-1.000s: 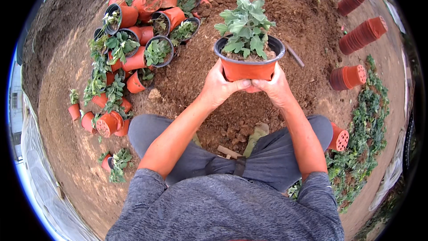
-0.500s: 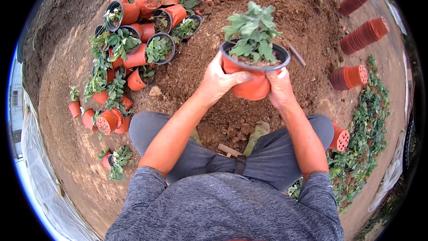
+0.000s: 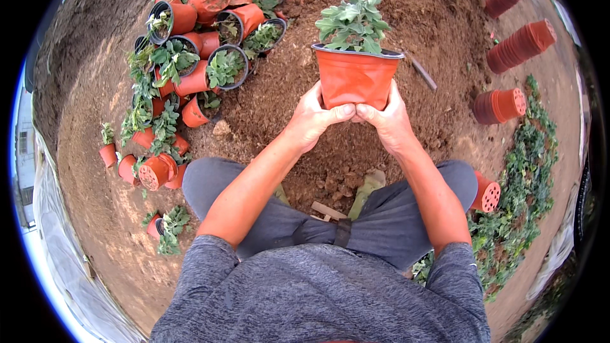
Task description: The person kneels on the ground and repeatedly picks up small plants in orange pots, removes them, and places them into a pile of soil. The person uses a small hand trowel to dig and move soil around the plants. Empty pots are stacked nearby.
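Both hands hold up an orange-red plastic plant pot (image 3: 356, 79) with a dark rim, over the soil in front of my knees. A leafy green plant (image 3: 353, 22) stands upright in it. The pot leans so that its side faces me and the soil inside is hidden. My left hand (image 3: 318, 117) is wrapped round the left side of the base, and my right hand (image 3: 387, 121) round the right. Both thumbs press on the front near the bottom, their tips almost touching; the other fingers are mostly hidden behind the pot.
A heap of potted plants (image 3: 206, 76), many tipped over, lies at the left. Stacks of red pots (image 3: 521, 46) lie at the right, beside a strip of green plants (image 3: 527, 171). Loose soil (image 3: 438, 19) spreads ahead, with a thin flat bar (image 3: 423, 73) on it.
The pot has tipped away from me, so its side now shows instead of its open top. My hands have shifted to its base, the thumbs coming together at the front.
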